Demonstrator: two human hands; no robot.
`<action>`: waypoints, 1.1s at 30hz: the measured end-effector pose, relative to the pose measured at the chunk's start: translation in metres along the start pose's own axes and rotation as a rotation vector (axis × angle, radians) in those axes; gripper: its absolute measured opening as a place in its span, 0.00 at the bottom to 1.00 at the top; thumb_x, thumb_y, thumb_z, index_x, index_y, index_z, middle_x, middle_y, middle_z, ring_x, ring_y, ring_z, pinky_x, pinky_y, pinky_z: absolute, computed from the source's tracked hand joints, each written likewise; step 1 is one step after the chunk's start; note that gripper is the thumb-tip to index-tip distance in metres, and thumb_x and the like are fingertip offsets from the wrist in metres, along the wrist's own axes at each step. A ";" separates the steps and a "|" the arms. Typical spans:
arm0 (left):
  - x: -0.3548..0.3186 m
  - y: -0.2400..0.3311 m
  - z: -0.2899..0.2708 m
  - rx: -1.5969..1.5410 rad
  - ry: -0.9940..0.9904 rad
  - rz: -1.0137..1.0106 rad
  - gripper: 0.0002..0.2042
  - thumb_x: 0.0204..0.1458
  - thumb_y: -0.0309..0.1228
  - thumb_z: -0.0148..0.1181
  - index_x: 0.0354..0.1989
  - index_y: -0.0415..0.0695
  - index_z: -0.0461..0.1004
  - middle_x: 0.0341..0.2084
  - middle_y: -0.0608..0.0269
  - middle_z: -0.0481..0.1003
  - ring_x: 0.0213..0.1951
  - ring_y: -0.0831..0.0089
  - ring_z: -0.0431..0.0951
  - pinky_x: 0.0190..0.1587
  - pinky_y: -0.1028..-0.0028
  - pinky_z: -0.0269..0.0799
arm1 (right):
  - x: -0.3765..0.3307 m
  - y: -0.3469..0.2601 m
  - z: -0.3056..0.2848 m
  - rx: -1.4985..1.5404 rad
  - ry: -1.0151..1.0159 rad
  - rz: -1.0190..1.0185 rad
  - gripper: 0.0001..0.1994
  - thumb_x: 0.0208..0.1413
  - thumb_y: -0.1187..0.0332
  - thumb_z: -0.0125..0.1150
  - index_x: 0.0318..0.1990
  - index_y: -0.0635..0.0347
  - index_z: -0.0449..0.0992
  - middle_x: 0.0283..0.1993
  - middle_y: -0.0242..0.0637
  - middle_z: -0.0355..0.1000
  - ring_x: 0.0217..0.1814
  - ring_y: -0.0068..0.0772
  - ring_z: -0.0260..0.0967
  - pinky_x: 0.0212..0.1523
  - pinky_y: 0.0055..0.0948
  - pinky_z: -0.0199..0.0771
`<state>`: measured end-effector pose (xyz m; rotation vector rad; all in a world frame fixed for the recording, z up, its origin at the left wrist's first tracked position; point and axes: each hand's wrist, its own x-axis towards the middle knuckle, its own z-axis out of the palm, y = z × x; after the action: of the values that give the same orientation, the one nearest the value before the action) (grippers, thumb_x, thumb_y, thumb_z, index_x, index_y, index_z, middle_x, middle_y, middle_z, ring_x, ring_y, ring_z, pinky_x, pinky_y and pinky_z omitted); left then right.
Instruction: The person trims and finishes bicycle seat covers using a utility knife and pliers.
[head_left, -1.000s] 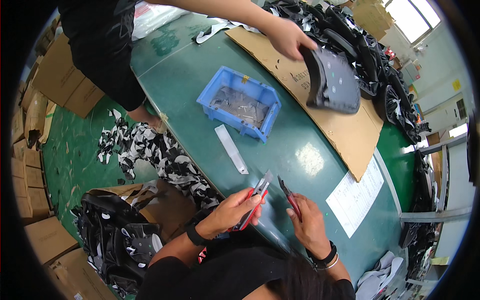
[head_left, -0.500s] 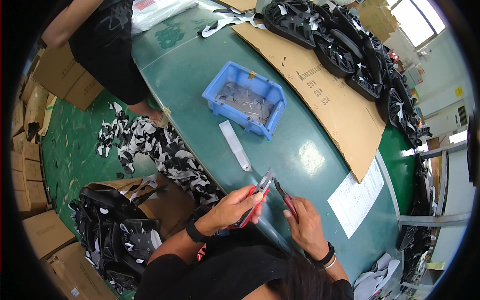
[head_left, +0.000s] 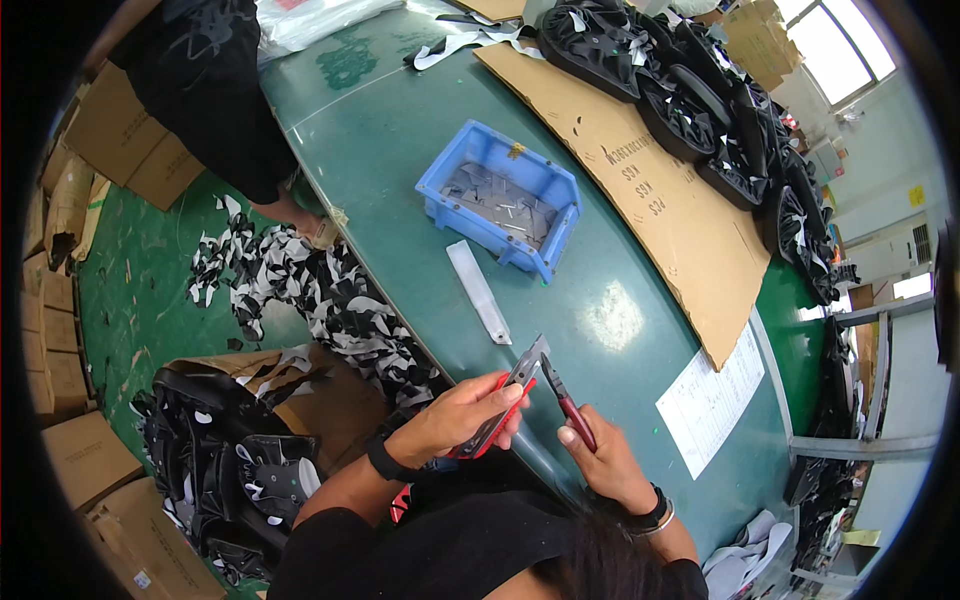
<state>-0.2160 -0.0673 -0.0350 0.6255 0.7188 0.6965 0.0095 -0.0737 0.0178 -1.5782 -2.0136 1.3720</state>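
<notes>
**Over the table's near edge: blade meets pliers**

Down at the near rim of the green table (head_left: 400, 130), both hands are up and busy. The left hand (head_left: 455, 420) has its fingers clamped around a red-handled utility knife (head_left: 500, 405), its long axis running up and to the right, grey tip pointing toward the pliers. The right hand (head_left: 600, 460) closes its fingers on red-handled pliers (head_left: 568, 398) — nose aimed up-left, so the two tools meet tip to tip, just beside each other. Whether a small part sits between those tips is too fine to tell.

Further out on the table lies a narrow grey strip (head_left: 478, 292), lengthwise toward the hands, and beyond it a blue plastic bin (head_left: 500, 205) of small grey pieces — nearer the left hand. A white printed sheet (head_left: 712, 400) lies to the right; a brown cardboard sheet (head_left: 650, 190) with dark lettering stretches across the far side, black moulded parts (head_left: 690, 100) stacked along it. Cardboard boxes (head_left: 120, 150) stand on the floor at left.
</notes>
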 end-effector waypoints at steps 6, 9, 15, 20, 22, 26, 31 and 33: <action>-0.001 0.002 -0.005 -0.064 -0.023 -0.027 0.18 0.64 0.45 0.45 0.43 0.39 0.67 0.24 0.66 0.72 0.24 0.79 0.73 0.28 0.81 0.69 | 0.000 0.002 0.005 0.446 -0.146 0.255 0.12 0.63 0.57 0.52 0.36 0.56 0.64 0.25 0.26 0.59 0.26 0.18 0.56 0.25 0.20 0.58; -0.001 0.001 -0.010 -0.103 -0.050 -0.057 0.19 0.63 0.46 0.46 0.42 0.40 0.67 0.23 0.66 0.71 0.22 0.80 0.73 0.26 0.81 0.69 | 0.001 -0.003 0.008 0.696 -0.201 0.352 0.11 0.64 0.58 0.51 0.37 0.54 0.65 0.29 0.26 0.61 0.24 0.17 0.56 0.25 0.19 0.58; 0.002 0.002 -0.027 0.026 -0.061 -0.023 0.18 0.63 0.45 0.46 0.42 0.40 0.67 0.23 0.66 0.71 0.23 0.80 0.72 0.27 0.80 0.69 | 0.008 -0.009 0.000 1.177 -0.268 0.444 0.11 0.62 0.59 0.54 0.36 0.54 0.62 0.27 0.32 0.60 0.23 0.19 0.53 0.23 0.21 0.55; 0.012 -0.003 -0.014 0.157 0.013 0.001 0.17 0.64 0.43 0.46 0.49 0.40 0.63 0.30 0.64 0.70 0.26 0.80 0.72 0.30 0.78 0.71 | 0.089 -0.010 -0.024 -0.073 0.218 -0.228 0.11 0.62 0.59 0.52 0.39 0.57 0.68 0.31 0.38 0.69 0.31 0.36 0.67 0.28 0.30 0.62; 0.019 -0.009 -0.006 0.246 0.056 0.129 0.27 0.62 0.43 0.50 0.61 0.35 0.55 0.45 0.55 0.66 0.45 0.71 0.69 0.50 0.71 0.67 | 0.115 -0.008 -0.032 -0.314 0.347 -0.402 0.11 0.60 0.60 0.53 0.40 0.57 0.70 0.34 0.41 0.71 0.35 0.42 0.70 0.30 0.34 0.64; 0.036 -0.013 0.001 0.479 0.107 0.389 0.36 0.58 0.43 0.55 0.64 0.29 0.49 0.58 0.44 0.59 0.60 0.58 0.59 0.63 0.65 0.53 | 0.129 0.027 -0.052 -0.657 0.435 -0.119 0.14 0.55 0.59 0.57 0.44 0.56 0.72 0.43 0.46 0.71 0.44 0.49 0.68 0.40 0.47 0.62; 0.026 0.041 0.011 0.645 0.081 0.522 0.23 0.59 0.36 0.55 0.57 0.34 0.63 0.53 0.51 0.66 0.54 0.66 0.70 0.56 0.69 0.63 | 0.100 0.075 -0.067 -0.650 0.520 -0.108 0.22 0.54 0.53 0.60 0.53 0.53 0.71 0.54 0.54 0.67 0.58 0.50 0.62 0.52 0.51 0.59; 0.008 0.096 0.019 0.404 0.088 0.598 0.14 0.59 0.32 0.53 0.51 0.38 0.69 0.43 0.62 0.72 0.43 0.73 0.75 0.49 0.75 0.69 | 0.077 0.061 -0.091 -0.572 0.487 0.001 0.24 0.54 0.49 0.60 0.55 0.51 0.70 0.58 0.50 0.64 0.63 0.48 0.59 0.57 0.51 0.56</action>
<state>-0.2302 -0.0078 0.0419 1.2130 0.7653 1.1448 0.0791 0.0383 -0.0075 -1.8881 -2.1671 0.3387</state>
